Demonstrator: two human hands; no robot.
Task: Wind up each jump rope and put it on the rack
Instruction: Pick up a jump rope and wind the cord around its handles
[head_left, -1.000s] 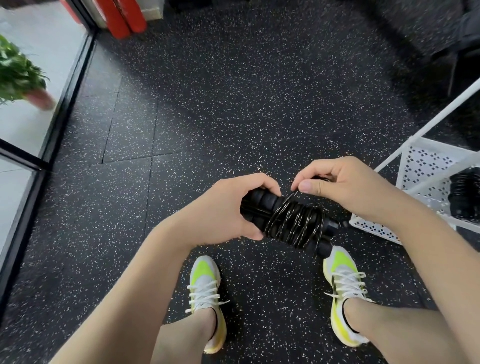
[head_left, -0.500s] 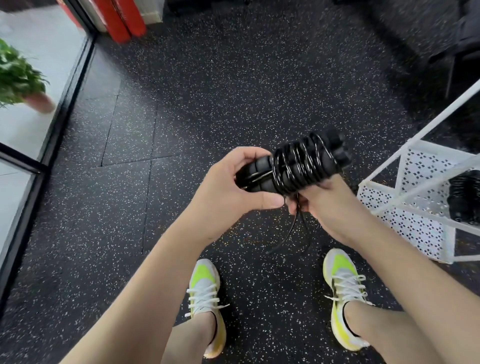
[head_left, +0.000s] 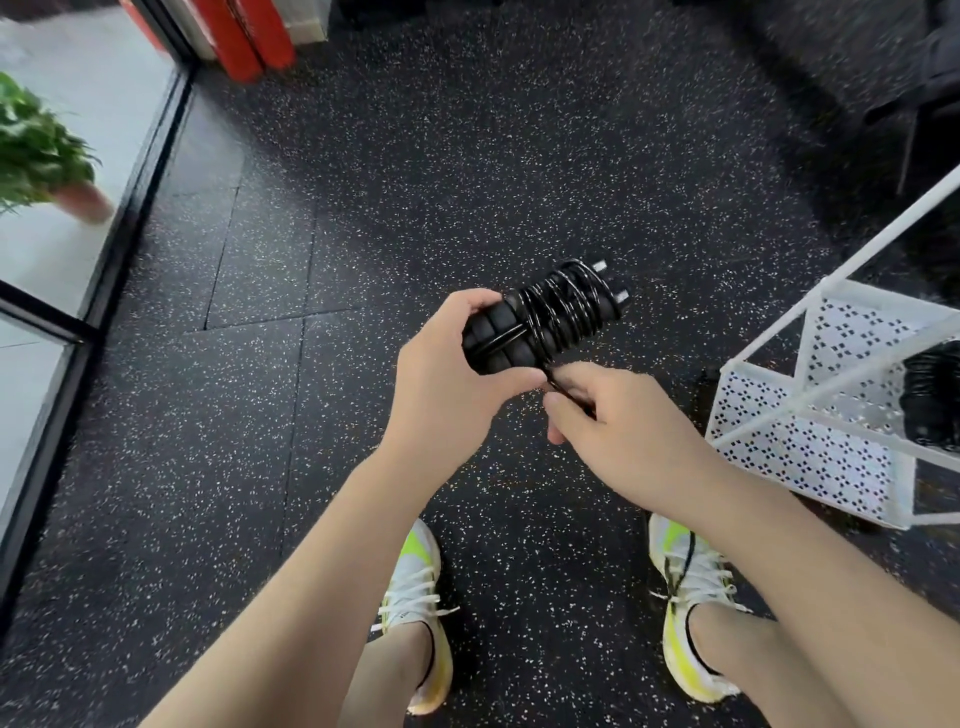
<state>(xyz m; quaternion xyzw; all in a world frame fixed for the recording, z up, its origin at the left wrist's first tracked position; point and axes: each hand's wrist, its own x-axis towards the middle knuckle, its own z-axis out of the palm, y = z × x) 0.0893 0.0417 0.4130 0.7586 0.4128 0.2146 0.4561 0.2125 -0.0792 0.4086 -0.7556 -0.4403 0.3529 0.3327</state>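
A black jump rope (head_left: 545, 317) is bundled in front of me, its two foam handles side by side with thin black cord wound around them. My left hand (head_left: 447, 379) grips the near end of the handles, and the far ends point up and to the right. Just below the bundle, my right hand (head_left: 618, 421) pinches the loose end of the cord. The white perforated metal rack (head_left: 810, 441) stands at the right, and another wound black rope (head_left: 932, 400) lies on its shelf.
The floor is black speckled rubber matting. A glass wall with a black frame (head_left: 104, 291) runs along the left, with a potted plant (head_left: 41, 156) behind it. Red pads (head_left: 249, 36) lean at the top left. My two feet in white and yellow shoes (head_left: 415, 613) stand below the hands.
The bundle has tilted so its far ends point more upward. My right hand came out from under the handles to just below them and now pinches the cord's loose end.
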